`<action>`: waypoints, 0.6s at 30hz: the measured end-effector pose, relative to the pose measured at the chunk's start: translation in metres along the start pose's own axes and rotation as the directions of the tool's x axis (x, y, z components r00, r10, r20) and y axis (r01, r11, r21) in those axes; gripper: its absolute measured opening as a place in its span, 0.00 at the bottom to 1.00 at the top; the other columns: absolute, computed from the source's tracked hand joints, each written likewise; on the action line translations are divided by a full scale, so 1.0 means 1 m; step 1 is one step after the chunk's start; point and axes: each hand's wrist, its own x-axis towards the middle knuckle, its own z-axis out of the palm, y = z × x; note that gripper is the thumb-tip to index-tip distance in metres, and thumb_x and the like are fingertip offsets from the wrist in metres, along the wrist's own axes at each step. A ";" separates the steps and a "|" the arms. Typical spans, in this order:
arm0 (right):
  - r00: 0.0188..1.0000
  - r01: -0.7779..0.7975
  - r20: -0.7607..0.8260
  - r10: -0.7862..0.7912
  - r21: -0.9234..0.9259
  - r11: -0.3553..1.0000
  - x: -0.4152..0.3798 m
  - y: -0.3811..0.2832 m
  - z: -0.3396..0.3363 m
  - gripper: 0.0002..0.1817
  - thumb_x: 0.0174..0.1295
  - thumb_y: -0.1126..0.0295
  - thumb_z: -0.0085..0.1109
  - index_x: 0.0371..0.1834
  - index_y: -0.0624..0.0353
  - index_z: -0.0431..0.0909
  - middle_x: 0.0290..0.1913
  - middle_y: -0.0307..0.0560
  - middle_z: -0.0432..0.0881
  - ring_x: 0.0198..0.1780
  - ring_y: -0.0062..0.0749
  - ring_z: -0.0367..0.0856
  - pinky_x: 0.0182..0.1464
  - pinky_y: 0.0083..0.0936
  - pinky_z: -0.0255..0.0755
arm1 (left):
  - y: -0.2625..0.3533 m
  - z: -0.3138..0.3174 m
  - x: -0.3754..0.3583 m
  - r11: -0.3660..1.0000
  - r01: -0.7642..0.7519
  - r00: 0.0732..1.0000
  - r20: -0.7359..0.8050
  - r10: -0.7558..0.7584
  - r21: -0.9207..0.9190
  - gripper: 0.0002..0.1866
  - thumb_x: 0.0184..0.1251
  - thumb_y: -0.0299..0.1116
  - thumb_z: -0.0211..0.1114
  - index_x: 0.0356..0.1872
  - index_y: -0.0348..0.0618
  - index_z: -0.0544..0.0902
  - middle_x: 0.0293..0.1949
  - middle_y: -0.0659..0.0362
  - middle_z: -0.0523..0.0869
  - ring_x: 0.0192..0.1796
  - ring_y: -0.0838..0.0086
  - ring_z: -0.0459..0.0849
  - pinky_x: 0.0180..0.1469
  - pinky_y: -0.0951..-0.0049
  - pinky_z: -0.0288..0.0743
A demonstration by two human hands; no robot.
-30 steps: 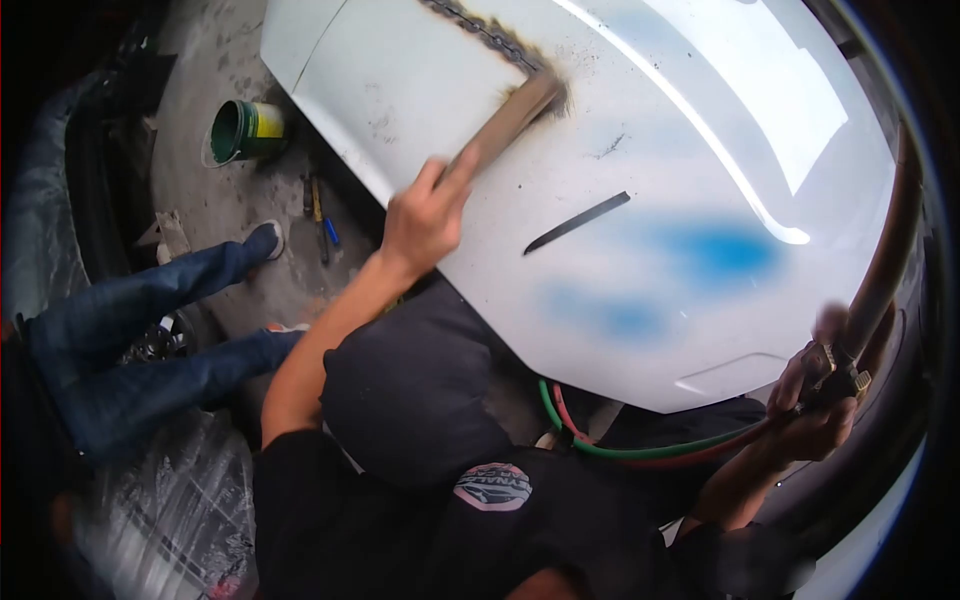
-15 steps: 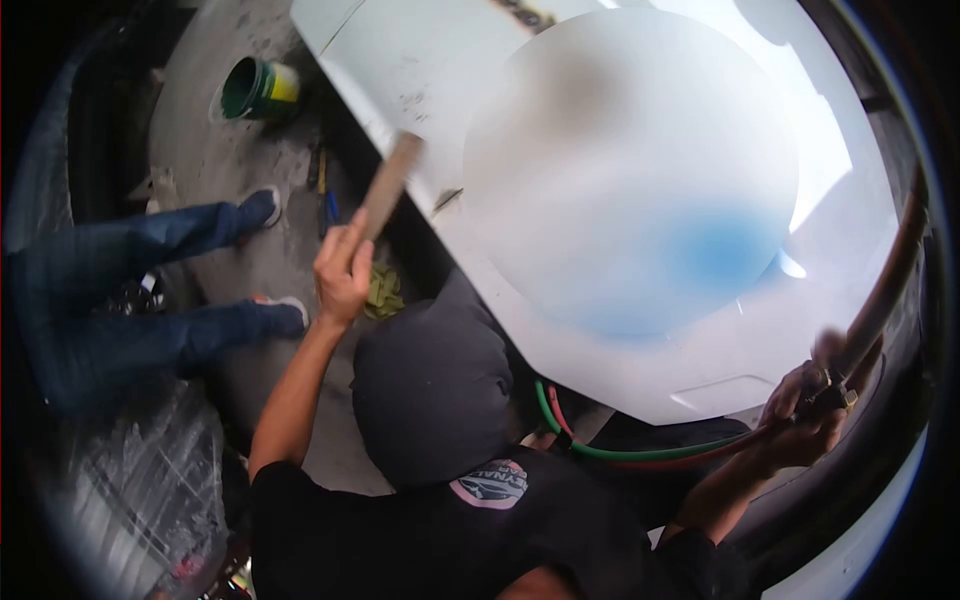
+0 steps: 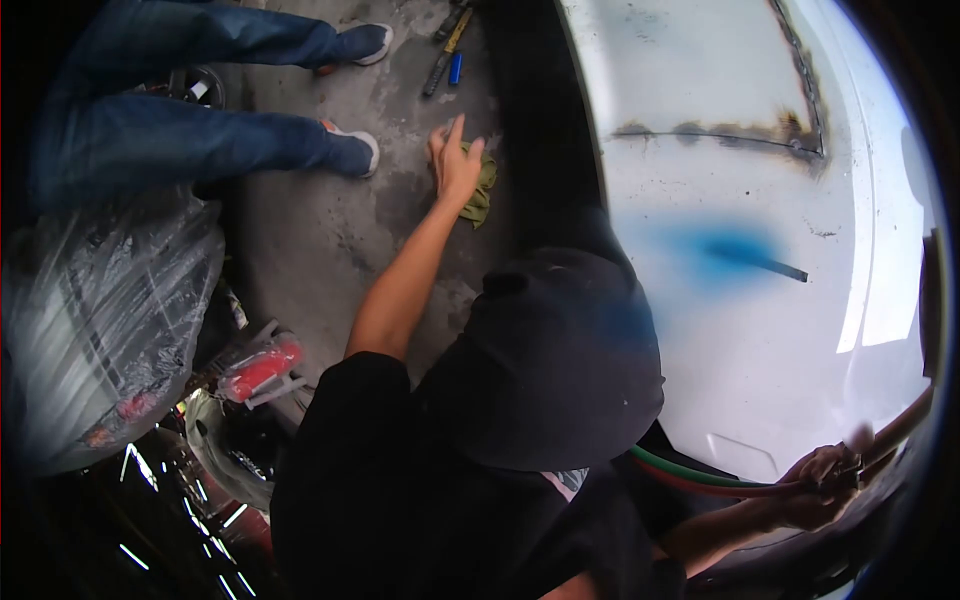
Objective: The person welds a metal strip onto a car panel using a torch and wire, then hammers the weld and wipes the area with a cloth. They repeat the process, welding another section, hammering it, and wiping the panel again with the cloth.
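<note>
My left hand (image 3: 456,170) is over the floor with its fingers apart, beside and partly above a crumpled green cloth (image 3: 484,193). Nothing shows between its fingers. At the lower right, my right hand (image 3: 815,490) is closed round a metal fitting, whose exact form is unclear. Green and red hoses (image 3: 690,480) run to this hand. A large pale panel (image 3: 690,350) with scorched seams lies on the right. A short dark strip (image 3: 788,270) shows over it, beside a blurred blue patch.
Another person's jeans-clad legs (image 3: 210,135) stand at the upper left. Tools (image 3: 447,60) lie on the floor (image 3: 320,220). Clear plastic sheeting (image 3: 110,310) and a red item (image 3: 262,370) are at the left. My dark-clad knee (image 3: 550,360) is beside the panel.
The flat wooden piece is gone from my left hand, which is now lower and beside the cloth. My right hand still grips the fitting. The view has shifted, showing more scorched seam.
</note>
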 end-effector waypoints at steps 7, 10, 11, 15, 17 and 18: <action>0.954 -0.104 -0.301 0.007 -0.307 0.946 -0.008 0.000 0.011 0.35 0.78 0.53 0.38 0.67 0.81 0.71 0.33 0.59 0.78 0.17 0.21 0.68 0.17 0.12 0.62 | -0.089 0.022 -0.036 1.000 0.003 0.980 0.198 -0.007 0.021 0.24 0.59 0.26 0.72 0.59 0.40 0.87 0.60 0.39 0.81 0.63 0.43 0.79 0.69 0.54 0.72; 0.989 0.032 -0.139 -0.043 -0.079 0.996 -0.008 -0.005 0.022 0.46 0.72 0.54 0.55 0.83 0.74 0.50 0.40 0.59 0.78 0.18 0.22 0.74 0.17 0.14 0.70 | -0.098 -0.014 -0.033 0.909 0.252 0.966 0.139 -0.217 -0.331 0.21 0.53 0.22 0.70 0.52 0.37 0.90 0.54 0.43 0.88 0.59 0.51 0.86 0.66 0.59 0.77; 0.995 0.022 -0.091 -0.028 -0.066 0.998 -0.009 -0.010 0.021 0.49 0.69 0.54 0.60 0.84 0.72 0.47 0.41 0.60 0.79 0.18 0.22 0.75 0.15 0.15 0.70 | -0.084 -0.034 -0.031 0.932 0.198 0.980 0.044 -0.194 -0.302 0.21 0.53 0.22 0.70 0.52 0.35 0.89 0.54 0.44 0.88 0.58 0.52 0.86 0.65 0.60 0.76; 0.999 0.003 0.032 -0.005 0.045 0.999 -0.009 -0.007 0.005 0.53 0.66 0.54 0.65 0.85 0.70 0.45 0.41 0.62 0.79 0.19 0.26 0.82 0.15 0.17 0.77 | 0.078 -0.127 -0.016 0.856 -0.170 0.981 0.002 0.195 -0.489 0.21 0.58 0.16 0.67 0.55 0.36 0.86 0.56 0.47 0.86 0.58 0.55 0.85 0.64 0.62 0.76; 1.000 0.005 0.017 -0.006 0.040 0.999 -0.014 -0.007 0.007 0.53 0.66 0.54 0.65 0.85 0.70 0.45 0.41 0.62 0.79 0.19 0.26 0.82 0.15 0.17 0.77 | 0.157 -0.140 -0.014 0.736 -0.171 0.974 -0.001 0.226 -0.655 0.22 0.59 0.15 0.67 0.56 0.36 0.85 0.57 0.47 0.85 0.58 0.54 0.85 0.64 0.63 0.76; 1.000 0.008 0.019 -0.009 0.030 1.000 -0.015 -0.008 0.005 0.53 0.65 0.54 0.66 0.85 0.71 0.45 0.41 0.62 0.79 0.19 0.26 0.82 0.15 0.17 0.78 | 0.183 -0.136 -0.010 0.584 -0.151 0.971 -0.009 0.238 -0.797 0.23 0.59 0.14 0.67 0.57 0.37 0.85 0.57 0.47 0.85 0.58 0.54 0.84 0.64 0.64 0.76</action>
